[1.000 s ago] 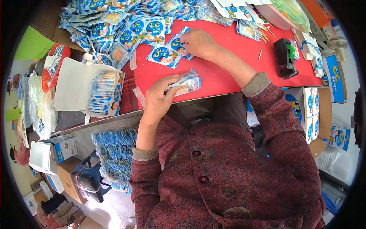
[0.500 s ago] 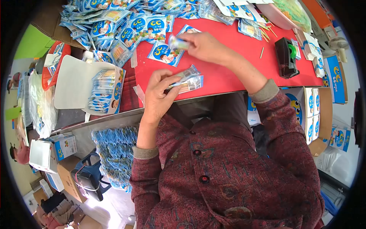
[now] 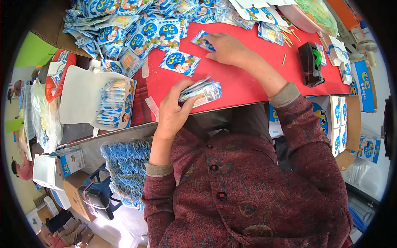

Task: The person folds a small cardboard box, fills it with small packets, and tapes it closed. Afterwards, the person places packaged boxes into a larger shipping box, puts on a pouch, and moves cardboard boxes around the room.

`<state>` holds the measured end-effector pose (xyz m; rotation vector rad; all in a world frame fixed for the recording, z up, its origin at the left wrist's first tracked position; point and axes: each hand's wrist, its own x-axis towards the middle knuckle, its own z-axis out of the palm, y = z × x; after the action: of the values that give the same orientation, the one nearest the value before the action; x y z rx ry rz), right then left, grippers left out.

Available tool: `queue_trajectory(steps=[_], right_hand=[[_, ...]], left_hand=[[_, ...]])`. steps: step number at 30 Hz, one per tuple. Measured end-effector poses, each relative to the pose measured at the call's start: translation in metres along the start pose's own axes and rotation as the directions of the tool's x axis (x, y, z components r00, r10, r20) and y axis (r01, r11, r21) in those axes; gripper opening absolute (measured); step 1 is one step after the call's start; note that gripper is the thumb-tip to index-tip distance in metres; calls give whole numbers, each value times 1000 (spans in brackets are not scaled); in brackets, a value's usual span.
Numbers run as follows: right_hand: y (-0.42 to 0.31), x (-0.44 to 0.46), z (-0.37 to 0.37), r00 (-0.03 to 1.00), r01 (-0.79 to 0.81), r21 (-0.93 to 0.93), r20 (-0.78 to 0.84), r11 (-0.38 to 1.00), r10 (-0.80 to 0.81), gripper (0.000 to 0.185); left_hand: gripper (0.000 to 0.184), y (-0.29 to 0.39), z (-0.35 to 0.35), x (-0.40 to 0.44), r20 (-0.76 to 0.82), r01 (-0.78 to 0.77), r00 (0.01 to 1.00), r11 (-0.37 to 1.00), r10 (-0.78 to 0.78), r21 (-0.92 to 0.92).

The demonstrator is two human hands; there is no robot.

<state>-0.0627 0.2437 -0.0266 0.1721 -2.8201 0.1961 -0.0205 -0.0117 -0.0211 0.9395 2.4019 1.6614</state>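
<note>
My left hand (image 3: pixel 173 102) is closed round a small stack of blue-and-white printed packets (image 3: pixel 203 93) at the table's front edge. Pale sticks and a barcode show through the clear back of the top one. Further back, my right hand (image 3: pixel 230 50) has its fingers and thumb at the right end of a single packet (image 3: pixel 201 40), which lies on the red tabletop (image 3: pixel 244 84). Between the two hands lies another packet (image 3: pixel 180 63), printed side up. To the left, an open white box (image 3: pixel 78 97) holds a row of upright packets (image 3: pixel 111 101).
A large heap of packets (image 3: pixel 140 31) covers the back left. At the right are a black tape dispenser (image 3: pixel 311 68), loose sticks (image 3: pixel 291 35) and a pink basin (image 3: pixel 300 16). A carton of boxes (image 3: pixel 351 124) stands below the table's right end.
My right hand has let go of the packet it carried and moved back to another one. The stack in my left hand looks thicker.
</note>
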Motion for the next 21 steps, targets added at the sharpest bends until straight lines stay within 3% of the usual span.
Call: queue_trajectory(steps=[4, 6, 7, 8, 9, 12, 13, 15, 18, 19, 20, 21], right_hand=[[17, -3, 14, 998, -3, -3, 58, 1000, 4, 42], [30, -6, 24, 993, 52, -16, -105, 999, -53, 38], [18, -4, 10, 993, 52, -12, -104, 999, -53, 38], [7, -5, -5, 996, -79, 328, -13, 941, 88, 37], [-9, -5, -23, 974, -223, 614, 118, 758, 191, 35], [-46, -10, -37, 976, -85, 686, 205, 723, -79, 27], [-49, -13, -39, 976, -82, 684, 203, 724, -81, 27], [-59, -17, -43, 875, -5, 590, 393, 807, -282, 34], [-58, -19, -40, 871, -70, 593, 429, 802, -240, 42], [-57, -16, -38, 867, -122, 585, 456, 802, -201, 44], [-55, -9, -34, 866, -118, 585, 456, 803, -205, 44], [-54, 1, -28, 930, -37, 628, 306, 777, -202, 45]], left_hand=[[37, -3, -2, 0, 73, 20, 997, 998, -24, 58], [33, -7, -2, 0, 97, -130, 988, 985, 119, 117], [33, -7, -3, 0, 98, -127, 988, 985, 116, 119], [33, -4, -5, -1, 115, -87, 991, 989, 73, 121], [32, -3, -6, -2, 133, -49, 991, 991, 33, 122], [34, -8, -4, -3, 62, -134, 990, 985, 128, 111], [34, -7, -3, -2, 60, -136, 990, 985, 130, 111], [46, 0, -3, -3, -125, -182, 968, 950, 219, 255], [53, 9, 1, 4, -259, -137, 945, 963, 197, 231], [56, -5, -1, 2, -102, -64, 992, 993, 75, 104], [56, -10, -3, 1, -107, -64, 991, 993, 75, 104], [54, -13, -5, 1, -17, -54, 998, 990, 57, 127]])
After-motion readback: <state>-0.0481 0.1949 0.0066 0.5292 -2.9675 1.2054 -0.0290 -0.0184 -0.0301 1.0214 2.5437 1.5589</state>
